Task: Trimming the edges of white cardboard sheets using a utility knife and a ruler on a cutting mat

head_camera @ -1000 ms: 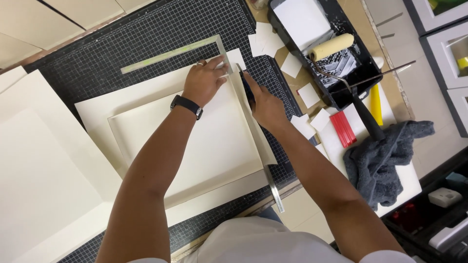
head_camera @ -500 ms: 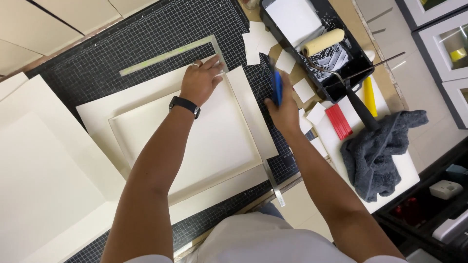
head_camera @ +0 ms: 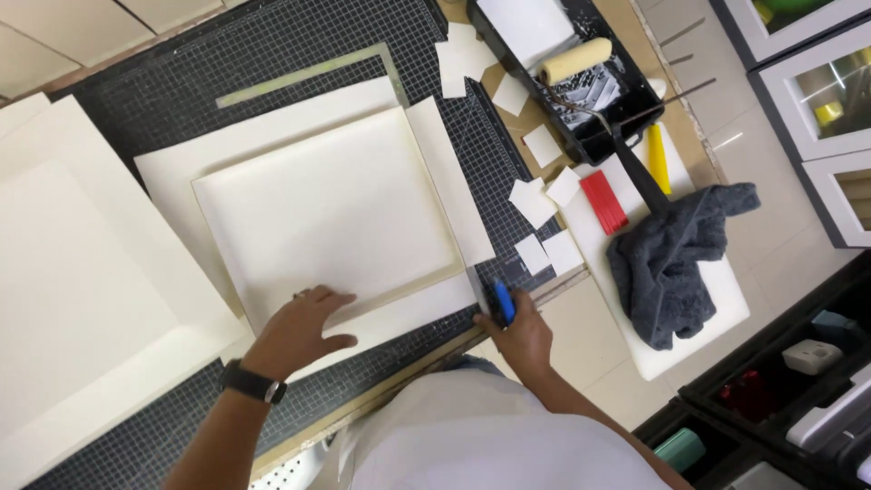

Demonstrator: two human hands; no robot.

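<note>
— Cream rectangular board, where is it lying?
— Flat under the left hand, which is spreading open on its near edge.
— And the right hand?
— Gripping a blue-handled cutter just beside the board's corner.

Cream board: matt, smooth, paper-covered.
Cutting mat: dark, matt, fine grid print.
Knife at 5 o'clock of board: glossy blue plastic.
Roller at 1 o'clock: cream nap, fuzzy.
Tray: black plastic, paste-smeared.
Towel at 3 o'clock: grey cloth, rough pile.
</note>
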